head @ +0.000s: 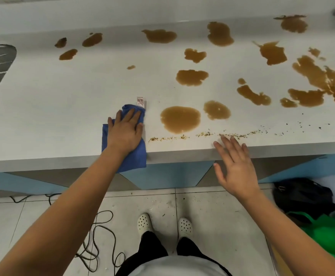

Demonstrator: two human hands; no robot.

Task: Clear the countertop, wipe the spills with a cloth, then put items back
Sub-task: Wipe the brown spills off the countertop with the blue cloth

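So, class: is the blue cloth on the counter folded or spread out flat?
Folded. The blue cloth lies as a narrow layered strip under the left hand, its near end hanging over the counter edge.

A blue cloth (124, 154) with a white tag lies flat at the front edge of the white surface (63, 100), one corner hanging over. Brown spills (180, 119) dot the surface to its right, with crumbs (202, 134) strewn along the edge.

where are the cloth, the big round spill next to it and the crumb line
cloth (124, 160): head view, lower part hanging over the counter edge
round spill (180, 119): head view, middle of the puddle
crumb line (204, 134): head view, cluster near its middle
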